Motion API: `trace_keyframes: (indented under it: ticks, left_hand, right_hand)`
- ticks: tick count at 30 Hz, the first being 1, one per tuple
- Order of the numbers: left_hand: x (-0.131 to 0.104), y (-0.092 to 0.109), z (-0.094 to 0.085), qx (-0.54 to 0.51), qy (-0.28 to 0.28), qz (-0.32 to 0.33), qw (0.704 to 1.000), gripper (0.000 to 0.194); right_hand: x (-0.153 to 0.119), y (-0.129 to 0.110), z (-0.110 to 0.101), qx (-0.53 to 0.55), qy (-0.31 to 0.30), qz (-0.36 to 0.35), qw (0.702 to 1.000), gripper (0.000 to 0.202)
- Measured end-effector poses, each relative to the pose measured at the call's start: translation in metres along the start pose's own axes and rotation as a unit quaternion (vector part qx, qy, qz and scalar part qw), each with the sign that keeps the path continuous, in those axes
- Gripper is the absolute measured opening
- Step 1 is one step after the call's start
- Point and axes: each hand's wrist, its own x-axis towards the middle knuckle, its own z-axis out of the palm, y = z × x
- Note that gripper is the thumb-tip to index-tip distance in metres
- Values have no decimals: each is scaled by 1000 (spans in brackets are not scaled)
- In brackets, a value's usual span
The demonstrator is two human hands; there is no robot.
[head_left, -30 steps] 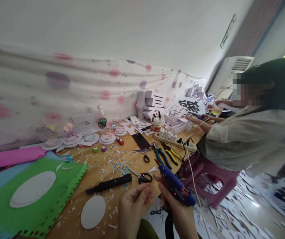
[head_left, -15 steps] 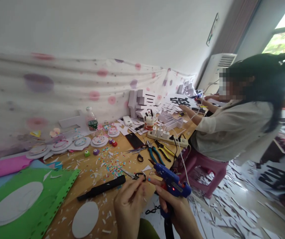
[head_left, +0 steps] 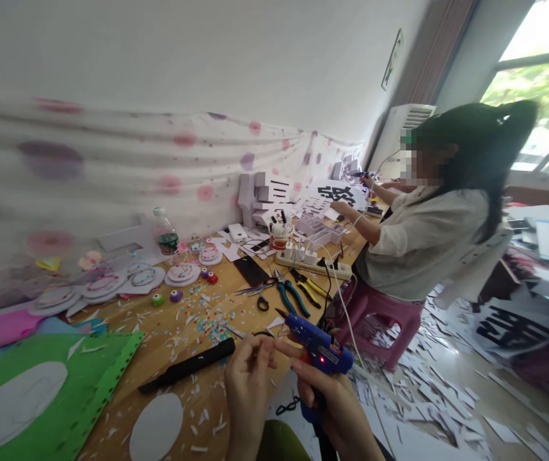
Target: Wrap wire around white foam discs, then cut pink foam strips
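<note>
My right hand (head_left: 334,397) is wrapped round a blue hot glue gun (head_left: 317,342), whose small red light glows and whose nozzle points up and left. Its index finger stretches over to the fingertips of my left hand (head_left: 248,378). The left fingers are pinched together; whatever may be between them is too small to make out. Just beyond, a pair of scissors (head_left: 235,331) is partly hidden by the left hand. A black folded-up tube-like object (head_left: 190,366) lies to the left, with a white oval card (head_left: 157,428) nearer to me.
Tiny coloured beads (head_left: 214,326) and paper scraps cover the wooden table (head_left: 173,342). Blue-handled pliers (head_left: 291,294), yellow-handled pliers (head_left: 310,288) and a power strip (head_left: 322,264) lie behind the glue gun. A co-worker (head_left: 423,237) sits on a pink stool (head_left: 380,326) at the right.
My view has turned slightly to the right, so the scene sits further left. A small blue bit on my right index fingertip no longer shows; the left fingers now meet that finger.
</note>
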Motion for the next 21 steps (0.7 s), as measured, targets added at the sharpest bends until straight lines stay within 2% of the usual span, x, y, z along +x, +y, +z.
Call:
trace_keyframes:
  ticks: [3, 7, 10, 13, 16, 17, 19, 21]
  left_hand:
    - [6, 6, -2, -81, 43, -96, 991, 43]
    - [9, 21, -9, -130, 71, -140, 979, 49]
    - [4, 39, -16, -160, 88, -145, 972, 51]
    - [-7, 59, -25, -143, 90, -92, 981, 48]
    - [-17, 72, -27, -125, 101, 37, 986, 48]
    - [-20, 74, -26, -127, 117, 83, 981, 49]
    - [-25, 72, -24, -126, 138, 133, 973, 46]
    - [-27, 64, -24, -107, 138, 129, 976, 39]
  right_hand:
    - [2, -6, -4, 23, 23, -19, 999, 39]
    - [8, -12, -13, 44, 25, -37, 998, 37]
    - [10, -18, -26, 40, 23, -55, 997, 36]
    - [7, -29, -43, 45, 40, -73, 995, 38]
    - [-2, -47, -61, 29, 81, -97, 992, 41]
    - [-7, -54, -66, 25, 99, -111, 989, 42]
    - [-18, -65, -72, 22, 133, -136, 981, 42]
    - [-28, -74, -74, 22, 159, -152, 975, 42]
